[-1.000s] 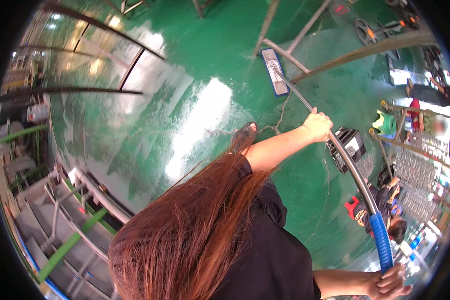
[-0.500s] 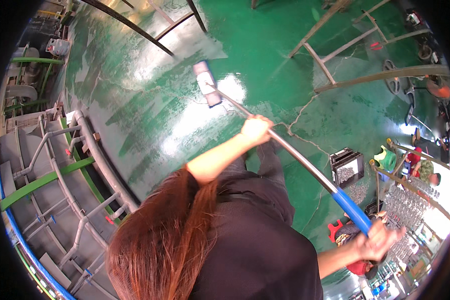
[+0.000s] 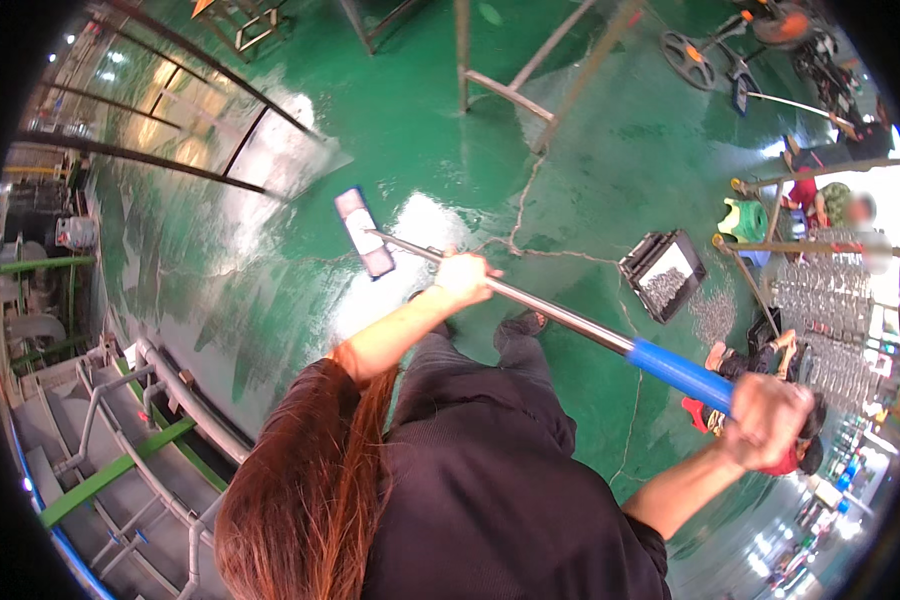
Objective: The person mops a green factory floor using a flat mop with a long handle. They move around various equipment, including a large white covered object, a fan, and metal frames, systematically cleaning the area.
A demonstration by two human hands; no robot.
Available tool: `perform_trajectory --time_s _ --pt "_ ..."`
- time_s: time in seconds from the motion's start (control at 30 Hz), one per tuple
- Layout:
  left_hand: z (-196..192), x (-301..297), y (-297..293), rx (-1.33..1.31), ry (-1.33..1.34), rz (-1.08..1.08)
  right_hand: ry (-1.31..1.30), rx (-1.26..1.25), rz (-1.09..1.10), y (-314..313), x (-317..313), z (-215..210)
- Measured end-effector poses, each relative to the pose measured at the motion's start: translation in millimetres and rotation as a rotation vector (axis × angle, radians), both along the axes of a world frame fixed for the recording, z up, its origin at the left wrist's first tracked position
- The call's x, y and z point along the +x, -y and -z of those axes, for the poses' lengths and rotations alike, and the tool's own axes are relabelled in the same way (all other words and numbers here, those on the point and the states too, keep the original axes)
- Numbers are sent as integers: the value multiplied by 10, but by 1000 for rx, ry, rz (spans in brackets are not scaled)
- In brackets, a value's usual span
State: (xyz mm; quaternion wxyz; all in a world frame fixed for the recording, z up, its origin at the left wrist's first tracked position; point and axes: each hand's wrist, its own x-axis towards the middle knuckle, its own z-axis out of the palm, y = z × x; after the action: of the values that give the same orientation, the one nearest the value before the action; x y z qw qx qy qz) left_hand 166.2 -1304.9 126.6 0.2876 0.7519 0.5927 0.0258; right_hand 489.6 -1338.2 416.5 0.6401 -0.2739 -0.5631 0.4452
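A flat mop with a pale rectangular head (image 3: 365, 235) lies against the wet green floor (image 3: 300, 240) ahead of my feet. Its metal pole (image 3: 570, 318) runs slantwise across the front of my body. My left hand (image 3: 465, 277) is closed around the pole, not far above the mop head. Farther up, my right hand (image 3: 770, 425) wraps the end of the blue grip (image 3: 680, 375), out to the right; it is slightly smeared by motion.
To the right stands a black crate (image 3: 662, 277) of small shiny pieces, more of them scattered (image 3: 715, 315) beside it. Beyond are a green stool (image 3: 745, 220) and seated people. Metal frame legs (image 3: 463, 60) rise ahead; grey pipe railing (image 3: 185, 385) lines the left.
The mop head now shows farther left and closer to my feet, while the whole view has turned. My right hand's fingers, looser before, have closed on the blue grip; my left hand keeps its hold.
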Motion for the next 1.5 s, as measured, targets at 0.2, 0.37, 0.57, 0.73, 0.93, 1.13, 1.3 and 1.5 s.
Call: perform_trajectory --time_s 0.2,0.37,0.57,0.73,0.93,1.13,1.3,1.5 --pt "-285 2435 -359 367 464 -4 146 217 141 642 1991 -924" --pt "-204 3699 -874 208 453 96 425 357 -455 30 2137 -1244" --pt "173 4394 -1955 180 219 69 566 162 523 -157 1899 -364" --pt "59 4562 -2232 151 59 362 890 -105 105 -346 2501 157" --pt "195 5014 -1863 78 -114 561 156 -1287 241 154 2742 512" --pt "758 5142 -2566 20 -102 565 458 -1319 362 -407 2676 1002" --pt "1378 5414 -4151 79 -151 498 812 -1091 405 -1805 2925 1792" --pt "1326 5924 -6472 69 -213 427 968 -890 409 -4232 3557 2425"
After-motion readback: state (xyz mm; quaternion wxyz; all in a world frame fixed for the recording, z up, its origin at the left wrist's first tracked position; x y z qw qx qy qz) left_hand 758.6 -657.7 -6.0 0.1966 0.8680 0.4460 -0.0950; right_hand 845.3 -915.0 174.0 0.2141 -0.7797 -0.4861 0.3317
